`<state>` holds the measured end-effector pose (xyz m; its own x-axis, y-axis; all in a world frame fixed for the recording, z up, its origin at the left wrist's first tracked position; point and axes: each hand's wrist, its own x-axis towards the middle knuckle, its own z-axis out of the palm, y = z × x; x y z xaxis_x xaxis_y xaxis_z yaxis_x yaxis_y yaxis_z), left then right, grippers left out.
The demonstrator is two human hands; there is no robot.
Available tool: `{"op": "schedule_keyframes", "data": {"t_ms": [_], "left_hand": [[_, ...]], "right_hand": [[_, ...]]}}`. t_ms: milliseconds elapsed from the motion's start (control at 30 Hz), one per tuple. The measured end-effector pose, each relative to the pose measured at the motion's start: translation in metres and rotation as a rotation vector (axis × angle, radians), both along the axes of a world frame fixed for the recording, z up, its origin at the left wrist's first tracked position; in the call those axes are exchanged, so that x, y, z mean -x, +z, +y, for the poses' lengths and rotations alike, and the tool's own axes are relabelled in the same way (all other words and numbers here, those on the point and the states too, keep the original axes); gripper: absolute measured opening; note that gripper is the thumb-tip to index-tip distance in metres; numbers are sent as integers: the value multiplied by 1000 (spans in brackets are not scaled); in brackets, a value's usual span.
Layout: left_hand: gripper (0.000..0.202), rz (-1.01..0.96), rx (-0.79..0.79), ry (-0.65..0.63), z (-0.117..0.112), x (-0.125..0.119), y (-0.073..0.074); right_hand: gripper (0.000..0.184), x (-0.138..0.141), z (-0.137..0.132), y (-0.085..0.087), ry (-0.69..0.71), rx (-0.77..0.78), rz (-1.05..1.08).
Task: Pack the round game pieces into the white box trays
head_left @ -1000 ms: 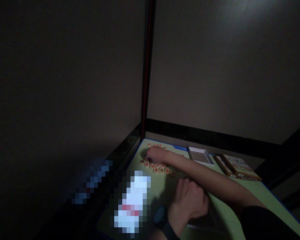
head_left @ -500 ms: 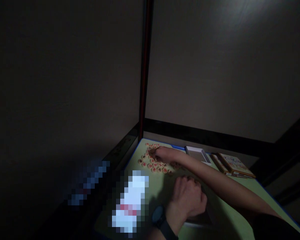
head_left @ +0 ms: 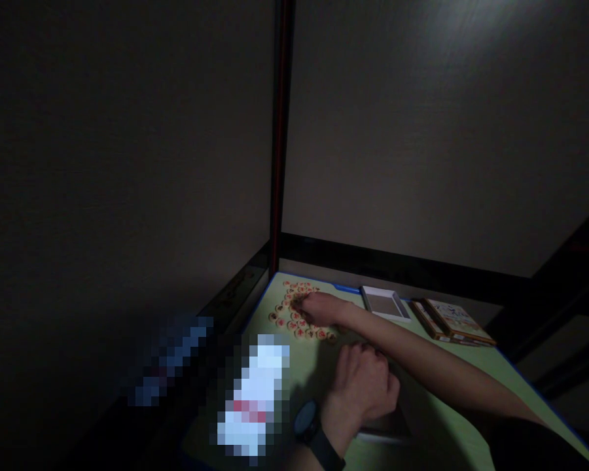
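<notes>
Round wooden Chinese chess pieces (head_left: 300,332) with red and dark characters lie spread over the far left of the green table. Among them, my right hand (head_left: 320,307) has its fingers curled down, closed at the tips on a Chinese chess piece; the fingertips are partly hidden. My left hand (head_left: 366,381), wearing a dark watch (head_left: 307,422) on the wrist, is closer to me with bent fingers. It is above a shallow dark-bottomed box (head_left: 385,432) with a pale edge. Whatever those fingers hold, if anything, is hidden beneath the hand.
A white open box lid or tray (head_left: 406,310) lies at the table's back edge. Right of it are flat illustrated boxes (head_left: 459,319). A blurred-out bright phone-like shape (head_left: 255,386) is at the left. Walls stand close behind and left of the green table (head_left: 476,373).
The whole view has shifted slightly. My right hand stays low among the pieces, its wrist a little lower. My left hand stays curled over the box with little movement.
</notes>
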<state>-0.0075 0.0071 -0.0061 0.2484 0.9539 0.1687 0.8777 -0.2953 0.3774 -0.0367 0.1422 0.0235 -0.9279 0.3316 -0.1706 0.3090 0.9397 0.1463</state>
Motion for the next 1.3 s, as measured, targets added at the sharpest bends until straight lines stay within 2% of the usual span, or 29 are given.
{"op": "schedule_keyframes", "data": {"t_ms": [167, 300, 467, 567, 700, 800, 900, 1033, 1167, 1300], "left_hand": [[36, -10, -8, 19, 1, 2, 2], [34, -17, -6, 109, 1, 3, 7], [27, -165, -2, 368, 7, 5, 11], [30, -455, -33, 371, 14, 8, 7], [36, -906, -29, 159, 23, 4, -6], [41, -1050, 48, 3, 25, -2, -14], [40, -1121, 62, -40, 27, -3, -16], [38, -1238, 69, -44, 28, 3, -14], [37, -1396, 181, 12, 30, 14, -12], [36, -1540, 376, -95, 28, 23, -9]], "right_hand": [[20, -5, 3, 0, -17, 76, 43], [17, -29, 5, 12, -40, 134, 165], [19, -101, -10, 39, -163, 154, 415], [18, -150, -33, 43, -242, 144, 603], [18, -185, -68, 23, -306, 169, 761], [18, -187, -87, 3, -341, 149, 772], [18, -182, -97, -10, -392, 131, 853], [28, -183, -102, -16, -470, 190, 1024], [21, -192, -99, -25, -541, 343, 1143], [26, -195, -97, -40, -505, 697, 1258]]}}
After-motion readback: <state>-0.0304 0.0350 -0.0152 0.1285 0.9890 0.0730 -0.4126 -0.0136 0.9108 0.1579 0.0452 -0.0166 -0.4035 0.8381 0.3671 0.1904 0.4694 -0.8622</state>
